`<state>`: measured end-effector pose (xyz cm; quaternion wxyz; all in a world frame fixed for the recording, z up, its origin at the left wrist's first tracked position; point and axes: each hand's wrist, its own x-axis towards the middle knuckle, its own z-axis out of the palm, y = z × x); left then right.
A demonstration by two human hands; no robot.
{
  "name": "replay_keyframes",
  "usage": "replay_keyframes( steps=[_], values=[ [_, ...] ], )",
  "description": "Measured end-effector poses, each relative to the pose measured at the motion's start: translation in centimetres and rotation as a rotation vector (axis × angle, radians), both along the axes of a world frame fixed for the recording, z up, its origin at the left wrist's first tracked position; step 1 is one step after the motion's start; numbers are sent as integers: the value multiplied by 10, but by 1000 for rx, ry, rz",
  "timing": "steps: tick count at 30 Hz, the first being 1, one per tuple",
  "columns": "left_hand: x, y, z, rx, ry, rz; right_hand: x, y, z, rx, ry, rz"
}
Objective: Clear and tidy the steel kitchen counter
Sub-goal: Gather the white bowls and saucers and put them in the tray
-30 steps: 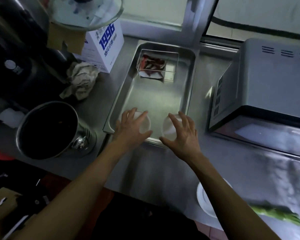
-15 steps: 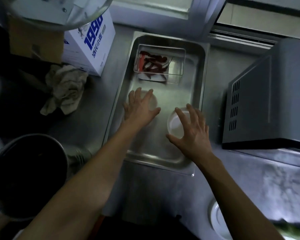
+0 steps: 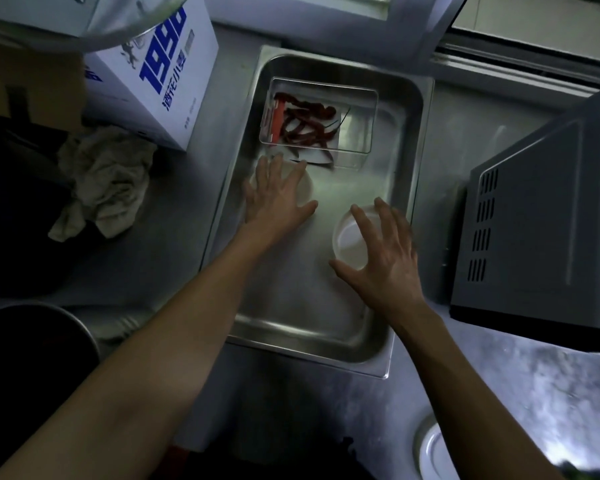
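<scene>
Overhead, both hands inside a rectangular stainless-steel tray (image 3: 400, 161) on the grey steel worktop (image 3: 499, 393). Left hand (image 3: 276, 195) spread flat, fingers straight, pressed over a small round white dish (image 3: 307, 187) in the tray's middle, just below a clear rectangular plastic box (image 3: 357, 116) of dried red chillies (image 3: 305, 126). Right hand (image 3: 383, 252) arched over a second small white round bowl (image 3: 349, 240) near the tray's right wall — thumb and fingers curled around its rim. Left of the tray: a white carton with blue "1996" print (image 3: 153, 81) and a crumpled beige rag (image 3: 104, 181). At right, a grey microwave oven (image 3: 541, 220). White plate edge (image 3: 430, 452) at bottom right — partly cut off.
</scene>
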<state>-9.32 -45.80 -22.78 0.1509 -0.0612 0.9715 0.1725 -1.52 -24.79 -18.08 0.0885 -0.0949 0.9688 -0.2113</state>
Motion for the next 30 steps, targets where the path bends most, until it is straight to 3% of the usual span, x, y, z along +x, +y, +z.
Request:
replay_keyframes(
  steps=[8, 18, 30],
  values=[
    [20, -8, 9, -59, 75, -32, -13, -6, -1, -23, 3, 28],
    [73, -37, 39, 48, 304, 165, -53, -56, 2, -19, 47, 159],
    [84, -71, 51, 93, 301, 205, -93, -123, -20, 100, 25, 378]
  ],
)
